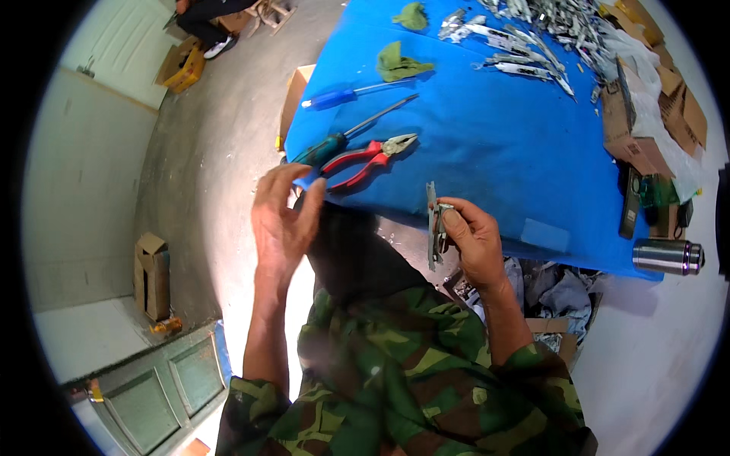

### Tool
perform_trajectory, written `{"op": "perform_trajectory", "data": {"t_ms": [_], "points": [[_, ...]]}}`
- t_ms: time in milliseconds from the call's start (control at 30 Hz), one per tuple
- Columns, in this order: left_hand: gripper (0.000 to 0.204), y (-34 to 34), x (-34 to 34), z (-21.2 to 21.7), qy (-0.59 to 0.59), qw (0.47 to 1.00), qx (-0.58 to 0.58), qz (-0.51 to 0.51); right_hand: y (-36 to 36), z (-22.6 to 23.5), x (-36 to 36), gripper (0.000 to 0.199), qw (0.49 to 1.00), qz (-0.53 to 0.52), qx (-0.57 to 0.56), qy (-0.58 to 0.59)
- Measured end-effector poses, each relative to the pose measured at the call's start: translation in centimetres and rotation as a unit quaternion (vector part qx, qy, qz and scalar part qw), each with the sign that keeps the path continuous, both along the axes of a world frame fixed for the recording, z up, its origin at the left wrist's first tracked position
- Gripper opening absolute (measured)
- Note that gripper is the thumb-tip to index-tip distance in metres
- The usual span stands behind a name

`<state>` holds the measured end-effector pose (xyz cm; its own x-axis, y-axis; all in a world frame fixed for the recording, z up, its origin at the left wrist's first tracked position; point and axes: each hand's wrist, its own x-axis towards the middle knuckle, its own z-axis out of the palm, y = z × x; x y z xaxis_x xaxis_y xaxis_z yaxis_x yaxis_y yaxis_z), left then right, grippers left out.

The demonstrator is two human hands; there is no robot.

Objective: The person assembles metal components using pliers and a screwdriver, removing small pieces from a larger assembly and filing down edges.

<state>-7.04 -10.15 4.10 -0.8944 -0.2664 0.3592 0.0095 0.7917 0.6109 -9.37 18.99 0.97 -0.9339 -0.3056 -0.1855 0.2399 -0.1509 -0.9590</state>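
My right hand [473, 242] grips a narrow metal bracket-like part [434, 228] between thumb and fingers, upright in front of the table edge. My left hand [281, 216] is at the table's near left corner, thumb and fingers curved but apart. A patch of blue shows between them; whether it is tablecloth or a tool is unclear. Just beyond those fingers lie a screwdriver with a dark green handle [325, 149] and red-handled pliers [370, 161], jaws pointing right. Farther back rests a screwdriver with a blue handle [331, 99].
The table has a blue cover [487, 144]. Green cloth scraps [398, 64] and a heap of metal parts [525, 53] lie at the back. Cardboard boxes [642, 121] and a steel flask [668, 257] line the right side. A person's leg [205, 23] shows far left.
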Motion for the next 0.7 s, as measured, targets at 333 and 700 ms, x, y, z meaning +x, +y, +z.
{"op": "perform_trajectory", "data": {"t_ms": [333, 700], "points": [[0.038, 1.9, -3.4, 0.4, -0.033, 0.981, -0.141, -0.128, 2.3, -0.7, -2.8, 0.033, 0.991, -0.102, -0.079, -0.04], [0.028, 3.0, -6.4, 1.0, -0.122, 0.941, -0.24, -0.203, 2.5, -0.7, -4.7, 0.041, 0.997, -0.057, -0.042, -0.026]]}}
